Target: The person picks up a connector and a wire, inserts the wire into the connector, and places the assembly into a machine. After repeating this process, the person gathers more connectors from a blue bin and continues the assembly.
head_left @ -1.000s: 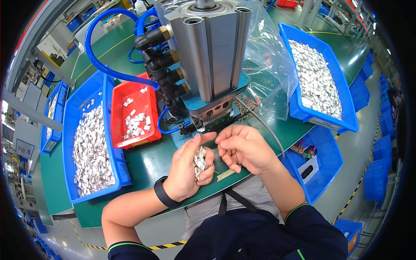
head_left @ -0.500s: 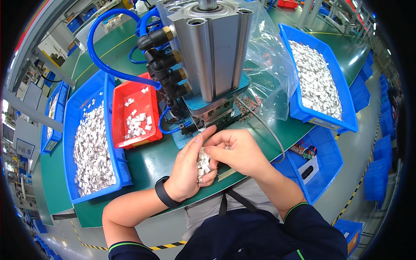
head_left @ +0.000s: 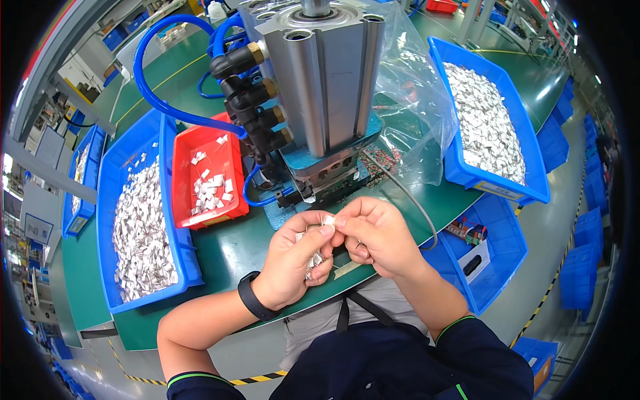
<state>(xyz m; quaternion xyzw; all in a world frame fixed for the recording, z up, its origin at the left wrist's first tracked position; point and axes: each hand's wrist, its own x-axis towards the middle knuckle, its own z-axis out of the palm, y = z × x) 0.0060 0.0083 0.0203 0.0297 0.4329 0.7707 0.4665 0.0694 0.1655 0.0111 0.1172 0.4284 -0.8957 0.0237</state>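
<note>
Just in front of the press (head_left: 333, 93), my hands meet over the near edge of the green table. My left hand (head_left: 283, 263) is closed around a handful of small white pieces (head_left: 313, 265), partly hidden by its fingers. Between the thumb and forefinger of that hand, one small white piece (head_left: 329, 221) sticks up. Fingertips of my right hand (head_left: 383, 237) pinch this same piece from the right, with the other fingers curled in. What the small pieces are exactly is too small to tell.
Left of the press stand a red bin (head_left: 208, 219) with some white pieces and a long blue bin (head_left: 190, 263) full of them. Another full blue bin (head_left: 497, 183) sits at right, beside a clear plastic bag (head_left: 423, 113). A grey cable (head_left: 410, 193) curves near my right hand.
My right hand has drawn back slightly from the left palm, and one white piece now shows between both hands' fingertips. My left thumb and forefinger have bent in onto it.
</note>
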